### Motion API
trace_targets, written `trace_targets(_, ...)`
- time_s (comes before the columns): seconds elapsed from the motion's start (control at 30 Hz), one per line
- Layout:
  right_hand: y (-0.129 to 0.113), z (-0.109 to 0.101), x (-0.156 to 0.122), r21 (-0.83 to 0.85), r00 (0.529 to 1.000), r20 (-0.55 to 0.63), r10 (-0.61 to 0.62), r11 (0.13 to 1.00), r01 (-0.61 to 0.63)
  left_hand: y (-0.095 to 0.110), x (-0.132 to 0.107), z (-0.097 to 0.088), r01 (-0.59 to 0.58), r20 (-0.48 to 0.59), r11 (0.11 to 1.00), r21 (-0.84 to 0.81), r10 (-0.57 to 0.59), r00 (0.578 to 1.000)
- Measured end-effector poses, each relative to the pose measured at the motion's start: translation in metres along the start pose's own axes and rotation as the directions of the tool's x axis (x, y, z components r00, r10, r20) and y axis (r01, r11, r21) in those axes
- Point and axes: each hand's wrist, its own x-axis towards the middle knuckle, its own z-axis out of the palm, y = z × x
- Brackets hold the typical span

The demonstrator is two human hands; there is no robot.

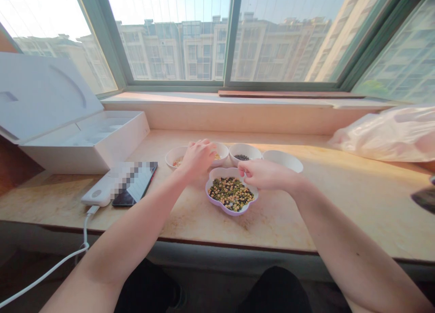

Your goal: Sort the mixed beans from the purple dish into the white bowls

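Note:
A lilac-rimmed, flower-shaped dish [232, 210] holds mixed beans [231, 193], dark green, black and pale yellow. At its upper right edge, my right hand [260, 173] is closed in a pinch; whatever lies between the fingertips is hidden. My left hand [200, 155] reaches over the row of white bowls behind the dish, its fingers bent downward and closed, the tips partly hidden. Under it are the leftmost bowl [169, 157], with some pale brown pieces, and a second bowl [224, 153] with yellowish pieces. A third bowl [256, 152] contains small black beans.
A fourth white bowl [287, 159] stands at the row's right end. To the left are an open white box [118, 143], a white power bank [98, 190] with a cable [50, 272], and a phone [147, 179]. A plastic bag [387, 134] lies at right, below the window.

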Motion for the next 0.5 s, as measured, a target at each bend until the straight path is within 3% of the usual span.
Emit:
trace_targets(0.13, -0.003, 0.002, 0.002, 0.027, 0.999, -0.014, -0.03, 0.999, 0.03, 0.004, -0.003, -0.005, -0.084, 0.006, 0.991, -0.1, 0.085, 0.996)
trace_targets(0.27, -0.011, 0.006, 0.005, 0.039, 0.988, -0.129, -0.081, 0.995, 0.087, 0.01, -0.006, -0.012, -0.168, 0.021, 0.966, -0.195, 0.175, 0.984)
trace_targets(0.37, -0.018, 0.013, 0.009, 0.059, 0.96, -0.164, -0.229, 0.969, 0.241, 0.013, -0.008, -0.016, -0.171, 0.049, 0.967, -0.19, 0.184, 0.982)
trace_targets(0.5, -0.023, 0.026, 0.014, 0.052, 0.919, -0.088, -0.383, 0.92, 0.388, 0.012, -0.01, -0.016, -0.129, 0.051, 0.971, -0.202, 0.142, 0.989)
